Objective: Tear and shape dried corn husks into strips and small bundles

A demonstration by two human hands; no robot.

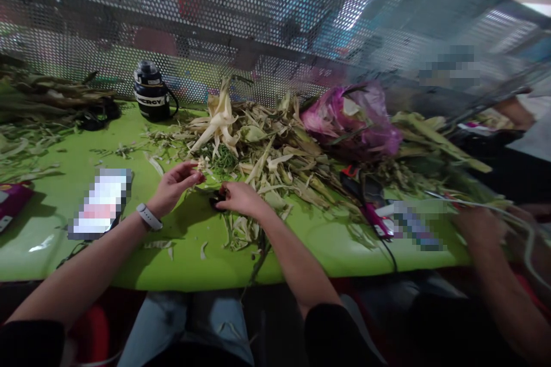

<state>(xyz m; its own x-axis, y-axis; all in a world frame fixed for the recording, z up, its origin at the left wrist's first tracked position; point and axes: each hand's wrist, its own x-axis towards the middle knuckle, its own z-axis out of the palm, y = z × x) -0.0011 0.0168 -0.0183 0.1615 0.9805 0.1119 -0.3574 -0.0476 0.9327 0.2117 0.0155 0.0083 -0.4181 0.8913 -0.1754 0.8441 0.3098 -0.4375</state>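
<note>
Over the middle of the green table, my left hand has its thumb and fingers curled together. Small pale bits show at its fingertips, too small to name, and I cannot tell whether they are pinched or lie behind. Close by on the right, my right hand is closed around a small dark tool, mostly hidden by the fingers. Just beyond both hands lies a small heap of green shreds. A peeled-back pale corn husk stands on the pile of dry husks behind.
A black jug stands at the back left, a lit phone left of my arm. A pink plastic bag sits among the husks. A perforated metal screen rises behind. A co-worker's hand is at the right.
</note>
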